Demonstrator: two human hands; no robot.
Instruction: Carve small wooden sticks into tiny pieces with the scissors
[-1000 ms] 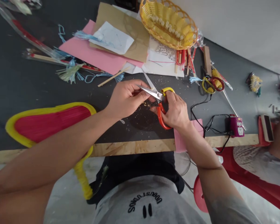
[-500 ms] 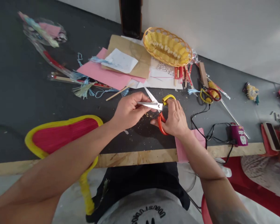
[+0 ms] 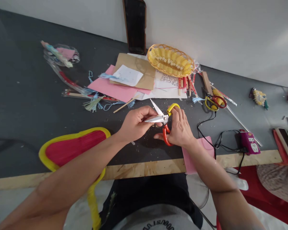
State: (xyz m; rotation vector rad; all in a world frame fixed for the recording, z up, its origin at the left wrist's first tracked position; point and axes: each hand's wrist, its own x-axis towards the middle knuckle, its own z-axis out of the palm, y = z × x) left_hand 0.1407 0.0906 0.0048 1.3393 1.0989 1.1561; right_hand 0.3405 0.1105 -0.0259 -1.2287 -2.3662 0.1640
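A pair of scissors (image 3: pixel 165 118) with one yellow and one red handle is in my right hand (image 3: pixel 181 127), its blades spread apart and pointing left. My right fingers pass through the yellow loop, and the thumb is by the red one. Fingertips of my left hand (image 3: pixel 138 123) are pinched together right at the blades; whatever they hold is hidden or too small to make out. Under my left forearm lies a red fan-shaped piece (image 3: pixel 74 147) with a fuzzy yellow border. Pale scraps dot the dark tabletop below my hands.
Beyond my hands are pink paper (image 3: pixel 115 88), brown paper (image 3: pixel 144 72) and a yellow woven basket (image 3: pixel 170 60). A phone (image 3: pixel 135 27) leans on the wall. Another pair of scissors (image 3: pixel 214 102), black cable and a purple box (image 3: pixel 250 142) are at right.
The view has shifted, so the tabletop things appear lower and more of the wall shows. Both hands keep nearly the same pose, with the scissor blades still spread.
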